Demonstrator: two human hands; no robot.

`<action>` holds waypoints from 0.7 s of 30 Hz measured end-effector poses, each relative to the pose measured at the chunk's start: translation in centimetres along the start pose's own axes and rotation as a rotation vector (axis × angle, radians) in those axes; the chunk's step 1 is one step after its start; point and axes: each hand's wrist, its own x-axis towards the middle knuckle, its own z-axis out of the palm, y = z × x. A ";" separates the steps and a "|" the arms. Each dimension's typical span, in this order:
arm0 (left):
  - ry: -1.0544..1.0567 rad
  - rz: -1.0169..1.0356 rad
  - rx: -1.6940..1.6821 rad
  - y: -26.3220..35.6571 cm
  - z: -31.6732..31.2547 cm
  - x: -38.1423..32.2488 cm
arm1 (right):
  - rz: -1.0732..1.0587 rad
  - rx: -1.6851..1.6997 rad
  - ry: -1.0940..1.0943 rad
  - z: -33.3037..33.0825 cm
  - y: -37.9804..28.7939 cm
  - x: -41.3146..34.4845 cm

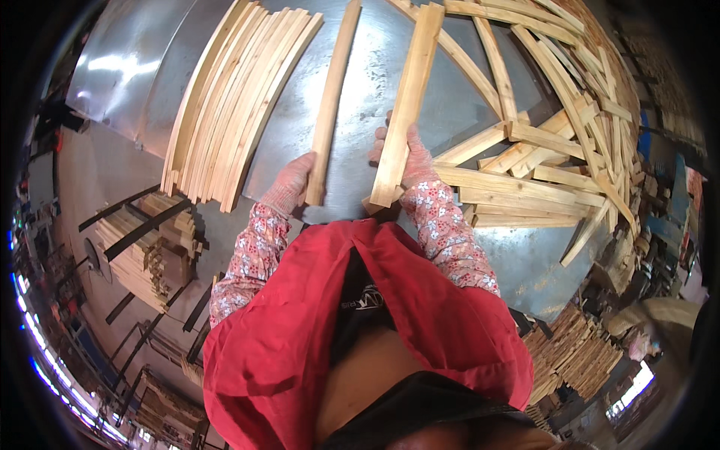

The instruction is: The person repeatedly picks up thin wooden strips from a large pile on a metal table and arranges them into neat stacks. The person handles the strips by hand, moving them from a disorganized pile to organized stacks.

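Observation:
My left hand (pixel 293 181), in a knit glove, is at the near end of a narrow wooden strip (pixel 333 101), gripping its left edge; the fingers beyond that edge are hidden. A wider wooden board (pixel 409 95) rests in my gloved right hand (pixel 417 157). The thumb lies along its right side and the fingertips show on its left. Under this board's near end, a short part of another wood piece (pixel 382 207) shows. Both long pieces point away from me over a shiny metal tabletop (pixel 360 73).
Left of my hands, several strips form a neat side-by-side row (pixel 242 107). A loose, crossing heap of wooden strips (pixel 540 146) covers the table's right side. Below the table's left edge stands stacked timber (pixel 143 253) with dark metal bars; more stacked wood (pixel 579 354) is at lower right.

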 end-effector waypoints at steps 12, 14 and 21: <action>-0.632 0.264 -0.572 -2.0 -0.3 -1.1 | -0.220 -0.514 0.208 3.4 2.7 -0.6; -0.562 0.214 -0.421 -3.2 -1.2 1.2 | -0.234 -0.655 0.233 3.6 3.0 -0.2; -0.407 0.340 0.135 -2.3 3.8 -0.2 | -0.346 -1.606 0.612 3.8 6.6 3.1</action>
